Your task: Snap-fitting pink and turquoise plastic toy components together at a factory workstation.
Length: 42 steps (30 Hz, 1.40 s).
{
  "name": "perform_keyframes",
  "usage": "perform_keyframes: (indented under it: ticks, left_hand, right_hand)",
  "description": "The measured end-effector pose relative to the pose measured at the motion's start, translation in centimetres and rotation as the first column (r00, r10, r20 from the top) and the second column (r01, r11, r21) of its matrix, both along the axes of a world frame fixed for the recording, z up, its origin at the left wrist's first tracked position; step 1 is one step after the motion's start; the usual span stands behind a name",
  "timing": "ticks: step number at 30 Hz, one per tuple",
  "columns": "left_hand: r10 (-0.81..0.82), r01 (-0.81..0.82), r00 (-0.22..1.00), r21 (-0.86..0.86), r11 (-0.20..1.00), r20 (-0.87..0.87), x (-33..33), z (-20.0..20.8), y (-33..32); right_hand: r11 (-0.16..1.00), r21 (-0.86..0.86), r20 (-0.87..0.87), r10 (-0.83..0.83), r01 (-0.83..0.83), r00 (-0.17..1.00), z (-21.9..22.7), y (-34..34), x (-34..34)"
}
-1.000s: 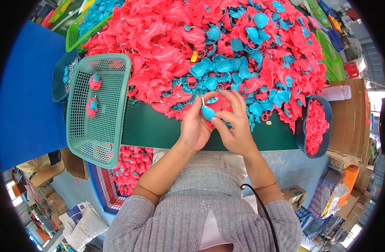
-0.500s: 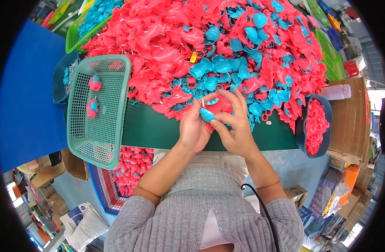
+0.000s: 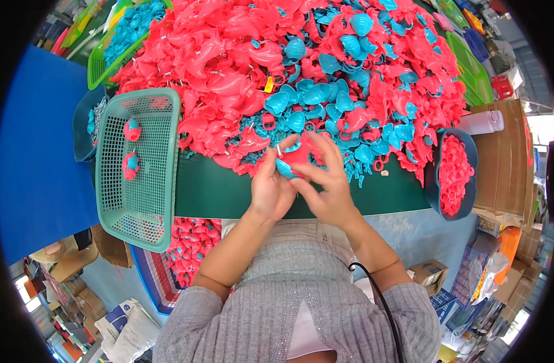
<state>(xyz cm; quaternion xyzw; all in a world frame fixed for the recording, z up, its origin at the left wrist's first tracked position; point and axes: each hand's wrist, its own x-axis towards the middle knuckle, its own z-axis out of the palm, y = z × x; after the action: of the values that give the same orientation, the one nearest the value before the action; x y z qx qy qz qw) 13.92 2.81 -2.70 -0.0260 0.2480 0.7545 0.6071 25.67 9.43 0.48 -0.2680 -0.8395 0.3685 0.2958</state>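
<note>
My left hand [image 3: 271,191] is closed around a small toy piece with a glossy blue ribbed shell [image 3: 284,169] and a bit of red beside it. A short metal pin [image 3: 278,149] stands up just above the shell, by the fingertips. My right hand [image 3: 329,189] is at the piece's right side with its fingers spread; thumb and forefinger are apart, close to the red bit. Whether they touch it is hard to make out. Both hands are over the green tabletop [image 3: 219,196], in front of a big heap of red plastic parts [image 3: 228,85] mixed with blue shells [image 3: 316,94].
At the left, a green mesh basket [image 3: 174,157] holds two red-and-blue pieces. Behind it stands a dark tub [image 3: 80,136] with metal pins. To the right, another tub [image 3: 433,196] contains red rings, near a cardboard box [image 3: 498,163]. A lower crate [image 3: 147,272] holds red pieces.
My right thumb and forefinger have loosened from the blue shell and spread apart. The left hand still holds the piece, now slightly further left and turned.
</note>
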Motion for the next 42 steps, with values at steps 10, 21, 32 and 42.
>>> perform_keyframes:
  ticks: [10,21,32,42]
  left_hand:
    - [-0.018,0.02,1.0,-0.087,0.996,0.026,-2.6,-1.8,-1.5]
    - [-0.074,0.065,0.996,-0.171,0.983,-0.044,-2.0,-2.2,-1.6]
    - [-0.009,0.009,1.0,-0.142,0.99,0.007,-0.8,0.9,0.2]
    - [0.023,-0.023,0.999,0.003,1.0,0.047,-1.0,-0.5,0.5]
  right_hand:
    - [0.858,0.475,0.029,-0.235,0.194,0.971,-4.1,6.0,1.8]
    - [0.966,0.19,0.296,-0.227,0.176,0.928,-4.3,2.2,2.7]
    - [0.851,0.511,-0.058,-0.105,0.12,0.993,-3.4,2.6,1.3]
    - [0.921,0.366,-0.153,0.198,-0.131,0.968,-2.6,1.4,0.0]
